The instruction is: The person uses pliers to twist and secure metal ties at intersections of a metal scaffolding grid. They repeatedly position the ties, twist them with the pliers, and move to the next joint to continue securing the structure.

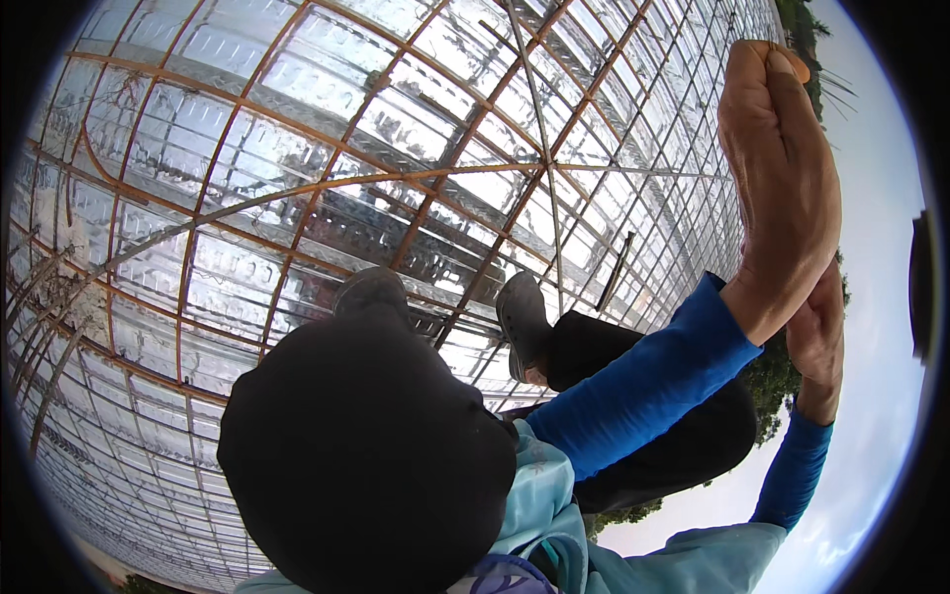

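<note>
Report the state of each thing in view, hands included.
Left hand: raised, fingers curled; anything held is unclear.
Right hand: raised, partly hidden behind the left hand.
Left sleeve: pulled down, wrinkled.
Right knee: bent.
Right shoe: worn.
Rebar grid: rusty, bars crossing.
Panels beneath: shiny.

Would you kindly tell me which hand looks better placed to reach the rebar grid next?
Probably the left hand: in this view its edge overlaps the rusty rebar grid, while the right hand sits lower in the picture, partly hidden behind the left one.
</note>
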